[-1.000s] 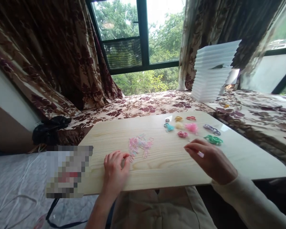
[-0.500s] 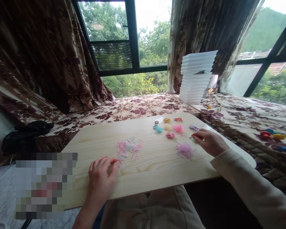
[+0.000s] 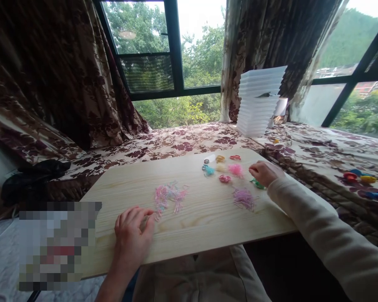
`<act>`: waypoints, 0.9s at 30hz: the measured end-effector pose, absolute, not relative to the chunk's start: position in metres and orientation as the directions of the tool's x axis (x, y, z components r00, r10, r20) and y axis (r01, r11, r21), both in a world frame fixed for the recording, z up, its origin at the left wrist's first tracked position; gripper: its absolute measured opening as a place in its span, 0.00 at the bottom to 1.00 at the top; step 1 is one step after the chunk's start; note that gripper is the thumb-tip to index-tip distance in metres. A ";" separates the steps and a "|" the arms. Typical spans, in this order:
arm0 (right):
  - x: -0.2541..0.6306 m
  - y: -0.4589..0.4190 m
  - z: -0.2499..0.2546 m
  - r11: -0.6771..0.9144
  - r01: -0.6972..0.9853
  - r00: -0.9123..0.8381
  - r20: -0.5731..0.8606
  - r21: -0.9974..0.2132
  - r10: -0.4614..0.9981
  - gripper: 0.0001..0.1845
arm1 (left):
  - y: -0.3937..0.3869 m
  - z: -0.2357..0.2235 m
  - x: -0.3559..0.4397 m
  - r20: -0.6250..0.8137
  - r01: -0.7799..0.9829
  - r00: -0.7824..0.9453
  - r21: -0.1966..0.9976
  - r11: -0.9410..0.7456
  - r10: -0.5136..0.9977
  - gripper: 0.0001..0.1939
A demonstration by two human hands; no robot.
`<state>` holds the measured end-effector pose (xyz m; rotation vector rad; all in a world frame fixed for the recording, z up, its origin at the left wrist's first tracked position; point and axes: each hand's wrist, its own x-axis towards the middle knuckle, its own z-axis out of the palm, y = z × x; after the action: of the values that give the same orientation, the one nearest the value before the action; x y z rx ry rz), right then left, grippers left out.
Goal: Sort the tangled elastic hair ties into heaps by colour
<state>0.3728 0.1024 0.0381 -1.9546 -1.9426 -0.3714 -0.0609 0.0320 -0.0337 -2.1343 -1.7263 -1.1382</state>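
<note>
My left hand (image 3: 134, 230) rests on the table's near left, fingers curled, thumb and index tips close together. Its fingertips reach the near edge of a loose pile of thin pink and pale blue pieces (image 3: 170, 195); whether it holds one is too small to tell. My right hand (image 3: 266, 173) is closed at the right side of the table, over the spot of the purple bundle, which is now hidden. What its fingers grip cannot be made out. Just below it lies a green bundle (image 3: 257, 183), partly covered. Nearby is a pile of thin lilac pieces (image 3: 244, 198).
On the wooden table (image 3: 119, 184) lie a bright pink pile (image 3: 236, 170), a red-pink bundle (image 3: 224, 178), a yellow bundle (image 3: 220, 159), a red bundle (image 3: 235, 157) and a turquoise one (image 3: 209, 170). Behind stands a tall white stack (image 3: 258, 105). Colourful toys (image 3: 368, 179) lie at right.
My right hand has moved slightly up and left, from the green bundle to the purple one, uncovering more of the green. My left hand has hardly moved.
</note>
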 end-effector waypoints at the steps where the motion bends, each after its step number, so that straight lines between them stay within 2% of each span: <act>1: 0.374 0.095 0.042 0.009 0.998 0.021 0.436 -0.067 0.899 0.15 | 0.032 -0.034 -0.061 0.646 0.893 0.037 0.321 -0.316 0.763 0.11; 6: 0.358 0.046 0.053 0.088 0.991 -0.031 0.454 -0.105 0.890 0.16 | 0.031 -0.032 -0.058 0.640 0.893 0.024 0.331 -0.304 0.768 0.10; 12: 0.279 0.016 0.027 0.405 0.846 -0.232 0.445 -0.347 0.865 0.17 | 0.025 -0.020 -0.051 0.606 0.882 -0.015 0.382 -0.275 0.795 0.08; 17: 0.219 0.026 0.013 0.511 0.713 -0.348 0.390 -0.480 0.852 0.16 | 0.023 -0.016 -0.048 0.585 0.870 -0.054 0.425 -0.249 0.809 0.09; 27: 0.204 0.036 -0.004 0.537 0.692 -0.325 0.457 -0.483 0.828 0.16 | 0.022 -0.013 -0.047 0.554 0.845 -0.081 0.479 -0.238 0.829 0.09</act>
<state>0.2041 0.0360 -0.0043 -1.2238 -2.1009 0.2602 -0.0474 0.0219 -0.0131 -2.1158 -1.9266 -1.2463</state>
